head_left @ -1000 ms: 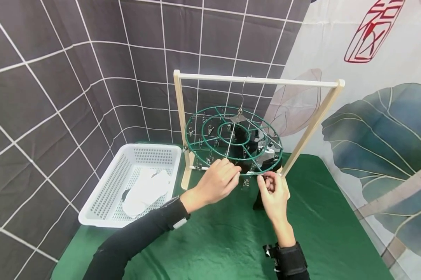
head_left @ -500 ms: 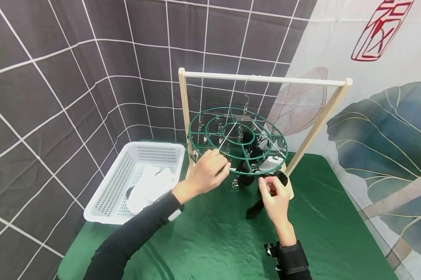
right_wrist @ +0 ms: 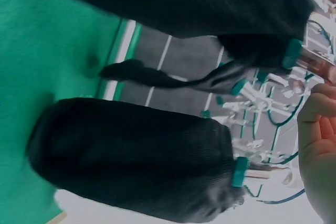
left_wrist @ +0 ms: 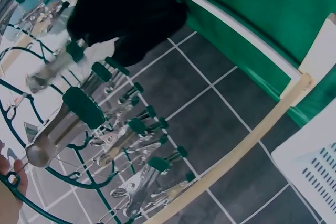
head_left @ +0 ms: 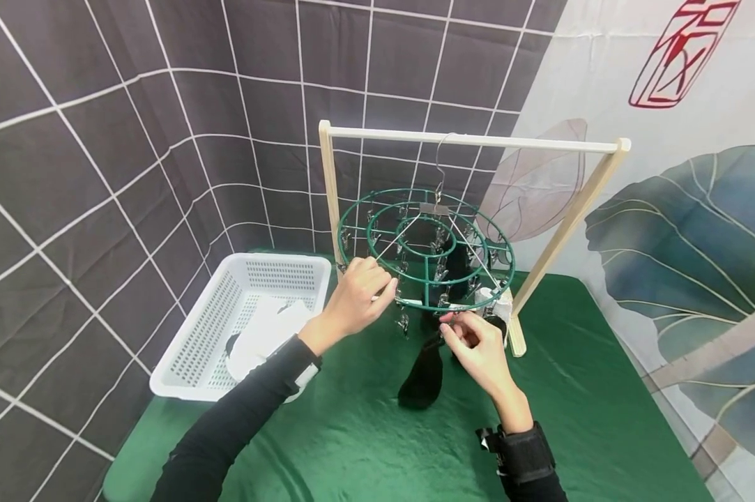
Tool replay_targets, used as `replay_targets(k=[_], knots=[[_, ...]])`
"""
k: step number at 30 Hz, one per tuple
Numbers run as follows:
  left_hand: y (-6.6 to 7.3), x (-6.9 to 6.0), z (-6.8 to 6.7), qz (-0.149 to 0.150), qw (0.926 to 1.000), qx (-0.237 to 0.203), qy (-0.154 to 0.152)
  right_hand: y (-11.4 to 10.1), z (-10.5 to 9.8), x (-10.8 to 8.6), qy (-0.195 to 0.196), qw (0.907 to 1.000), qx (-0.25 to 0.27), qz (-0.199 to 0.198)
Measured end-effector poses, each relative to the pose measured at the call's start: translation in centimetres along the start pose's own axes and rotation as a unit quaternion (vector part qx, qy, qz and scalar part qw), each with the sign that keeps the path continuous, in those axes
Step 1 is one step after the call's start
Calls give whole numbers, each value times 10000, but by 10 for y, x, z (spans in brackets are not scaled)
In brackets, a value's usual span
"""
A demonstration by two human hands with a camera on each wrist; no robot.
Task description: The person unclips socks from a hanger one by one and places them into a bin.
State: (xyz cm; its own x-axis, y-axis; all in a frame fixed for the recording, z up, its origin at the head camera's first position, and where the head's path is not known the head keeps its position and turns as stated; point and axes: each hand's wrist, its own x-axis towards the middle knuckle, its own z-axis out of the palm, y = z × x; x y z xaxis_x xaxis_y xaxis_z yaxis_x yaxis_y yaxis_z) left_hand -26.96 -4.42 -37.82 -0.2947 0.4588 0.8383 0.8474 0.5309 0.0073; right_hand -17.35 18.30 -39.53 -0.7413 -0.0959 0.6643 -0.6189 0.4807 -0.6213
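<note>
A round green clip hanger [head_left: 431, 275] hangs by its hook from a wooden stand. My left hand [head_left: 357, 296] grips the hanger's rim at its front left; in the left wrist view its fingertips [left_wrist: 20, 174] pinch the green ring. My right hand [head_left: 480, 352] pinches a metal clip [right_wrist: 315, 66] under the front rim. A black sock [head_left: 422, 378] hangs from that clip, its toe near the green cloth. Another black sock [right_wrist: 131, 153] hangs from a neighbouring clip in the right wrist view. Behind my right hand, something white [head_left: 499, 301] hangs on the hanger's right side.
A white perforated basket [head_left: 192, 335] with white items [head_left: 264, 335] inside stands on the left of the green-covered table [head_left: 377, 439]. The wooden stand [head_left: 562, 230] straddles the hanger. A grey grid curtain [head_left: 245, 104] covers the wall behind.
The hanger has turned, bringing a black sock round to the front and the white thing to the right. My left hand has shifted left; my right hand has also moved slightly left.
</note>
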Motion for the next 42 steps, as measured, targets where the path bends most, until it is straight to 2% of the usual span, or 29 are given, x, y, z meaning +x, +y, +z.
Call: replay_targets(k=[4,6,10,12,14,18,21,27,30,33,35,37,39,41,42], knots=[[3,-1,0,-2,9996,273,119,5,5,1,73,9998,-22,-201],[7,-1,1,87,9988,461,150,13,8,0,16,9999,-7,-139],[16,-3,4,404,9964,737,-63,28,13,-2,-254,9996,-55,-60],[18,-3,7,470,9960,729,-216,33,15,-2,-396,9991,-173,-46],[19,-5,9,410,9968,627,-275,34,15,-1,-493,9984,-268,-34],[16,-6,12,290,9986,439,-55,34,13,1,-616,9969,-482,59],[14,-6,12,274,9991,300,86,35,13,2,-646,9962,-579,-50],[12,-8,10,89,9998,109,109,36,13,1,-637,9934,-944,-120],[17,-13,12,-276,9984,-153,460,35,14,0,-530,9908,-1244,11],[31,-25,19,-736,9898,-544,1092,34,16,-2,-370,9887,-1450,20],[44,-36,26,-860,9825,-721,1484,35,17,-3,-311,9891,-1441,9],[57,-48,33,-858,9794,-886,1601,35,19,-3,-300,9902,-1363,-20],[70,-60,39,-879,9802,-1174,1328,36,20,-3,-321,9916,-1251,-10],[79,-71,44,-1113,9798,-1501,708,37,21,-3,-355,9927,-1150,22],[83,-76,46,-1342,9762,-1679,282,37,21,-3,-368,9933,-1096,36]])
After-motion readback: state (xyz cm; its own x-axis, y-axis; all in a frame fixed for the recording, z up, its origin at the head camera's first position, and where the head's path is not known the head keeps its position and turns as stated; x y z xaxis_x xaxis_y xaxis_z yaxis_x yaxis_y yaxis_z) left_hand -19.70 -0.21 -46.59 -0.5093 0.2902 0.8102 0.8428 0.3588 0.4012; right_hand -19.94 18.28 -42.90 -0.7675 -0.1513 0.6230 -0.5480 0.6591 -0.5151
